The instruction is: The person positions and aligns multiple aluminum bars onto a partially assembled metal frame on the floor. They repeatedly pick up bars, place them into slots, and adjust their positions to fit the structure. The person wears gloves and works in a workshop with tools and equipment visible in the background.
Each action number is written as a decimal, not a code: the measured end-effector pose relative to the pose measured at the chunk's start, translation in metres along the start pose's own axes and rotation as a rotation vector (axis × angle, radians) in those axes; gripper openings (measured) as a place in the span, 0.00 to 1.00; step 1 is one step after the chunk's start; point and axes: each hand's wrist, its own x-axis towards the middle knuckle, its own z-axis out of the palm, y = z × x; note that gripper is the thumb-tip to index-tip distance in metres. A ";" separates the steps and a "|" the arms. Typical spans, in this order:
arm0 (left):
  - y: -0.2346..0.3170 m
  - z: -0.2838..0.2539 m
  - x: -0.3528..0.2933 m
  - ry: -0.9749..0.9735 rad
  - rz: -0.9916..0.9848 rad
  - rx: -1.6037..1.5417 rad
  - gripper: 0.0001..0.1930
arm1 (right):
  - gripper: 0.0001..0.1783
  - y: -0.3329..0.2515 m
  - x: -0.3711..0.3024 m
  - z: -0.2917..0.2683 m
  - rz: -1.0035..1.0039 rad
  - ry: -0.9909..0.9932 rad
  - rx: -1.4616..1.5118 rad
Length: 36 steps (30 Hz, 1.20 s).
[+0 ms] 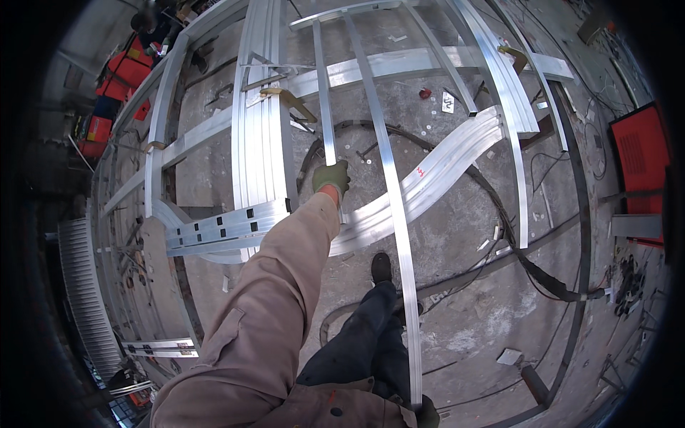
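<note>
My left hand [332, 178], in a green glove, reaches forward and is closed around the near end of a thin silver metal bar [323, 93]. At the lower edge, my right hand [427, 414], in a dark glove, shows only in part, closed at the near end of a long silver metal bar [389, 185]. Both bars run away from me toward a crosspiece [342, 12] at the far side. Below them lies a curved, ribbed metal profile [428, 175] on the floor. Left of my left hand stands a wide ribbed metal beam [260, 150].
A brass-coloured clamp [289, 102] sits on the wide beam, above a slotted metal piece [228, 227]. Dark cables [499, 207] snake over the concrete floor. Red machines [642, 160] stand at right and far left, where another person [153, 32] is at work.
</note>
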 end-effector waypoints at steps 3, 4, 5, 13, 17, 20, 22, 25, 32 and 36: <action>0.002 -0.001 -0.004 0.009 0.003 0.001 0.21 | 0.28 -0.004 0.006 0.002 0.279 -0.086 0.384; 0.002 -0.001 -0.005 0.010 0.003 -0.001 0.21 | 0.28 -0.007 0.007 -0.002 0.260 -0.110 0.306; 0.004 -0.001 -0.008 0.010 -0.002 -0.003 0.21 | 0.28 -0.008 0.007 -0.004 0.240 -0.133 0.228; 0.010 0.003 -0.019 0.013 0.000 -0.015 0.21 | 0.28 0.011 0.010 0.010 -0.067 0.054 -0.449; 0.006 -0.006 -0.016 0.020 -0.005 -0.038 0.20 | 0.28 0.004 0.017 0.006 -0.024 -0.032 -0.441; 0.008 -0.002 -0.014 0.010 -0.002 -0.015 0.19 | 0.28 -0.002 0.021 0.005 0.050 -0.086 -0.433; 0.008 -0.001 -0.015 0.016 -0.010 -0.015 0.18 | 0.28 -0.008 0.028 0.003 0.137 -0.165 -0.429; 0.006 -0.001 -0.014 0.020 0.007 -0.036 0.16 | 0.27 -0.008 0.036 -0.008 -0.016 -0.243 -0.334; 0.004 0.000 -0.009 0.005 0.005 -0.030 0.17 | 0.25 -0.042 0.067 -0.039 -0.210 0.049 -0.513; 0.002 -0.010 -0.014 0.026 -0.008 -0.025 0.18 | 0.22 -0.018 0.046 -0.012 -0.171 -0.056 -0.557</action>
